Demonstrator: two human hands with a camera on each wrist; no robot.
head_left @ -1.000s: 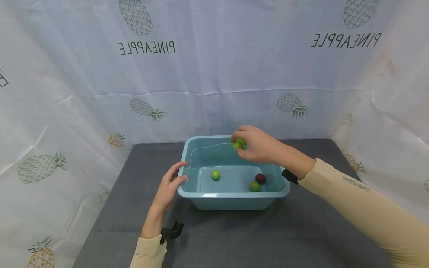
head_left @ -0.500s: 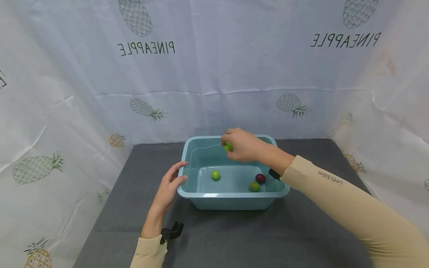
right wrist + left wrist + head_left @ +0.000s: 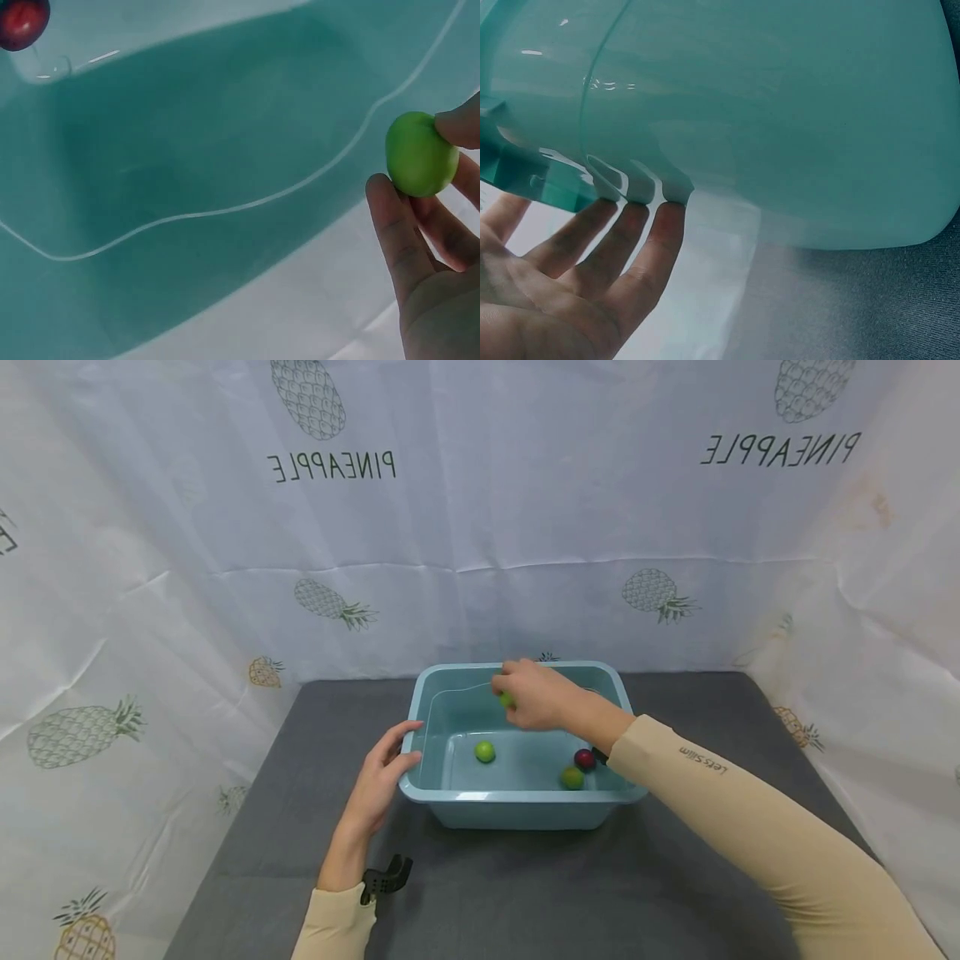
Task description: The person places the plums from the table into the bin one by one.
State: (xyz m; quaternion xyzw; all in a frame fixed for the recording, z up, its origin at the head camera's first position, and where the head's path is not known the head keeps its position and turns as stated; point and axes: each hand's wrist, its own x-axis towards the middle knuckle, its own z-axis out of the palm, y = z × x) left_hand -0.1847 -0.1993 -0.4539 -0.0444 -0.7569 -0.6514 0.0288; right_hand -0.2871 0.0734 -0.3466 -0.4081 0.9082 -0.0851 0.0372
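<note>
A pale blue-green plastic basin stands on the grey cloth. My left hand grips its left rim; in the left wrist view several fingertips press against the outer wall. Over the basin's back part, my right hand pinches a small green plum between thumb and fingers. That plum is mostly covered by the hand in the head view. On the basin floor lie a bright green plum to the left, and to the right a darker green plum beside a dark red plum.
White pineapple-print curtains hang at the back and both sides of the dark grey tabletop. A thin wavy line runs along the basin's inner wall. Black bands sit on both wrists, and the right forearm reaches across the basin's right rim.
My right hand has moved left and then a little lower over the basin, carrying the green plum. My left hand, the basin and the plums on its floor have stayed put.
</note>
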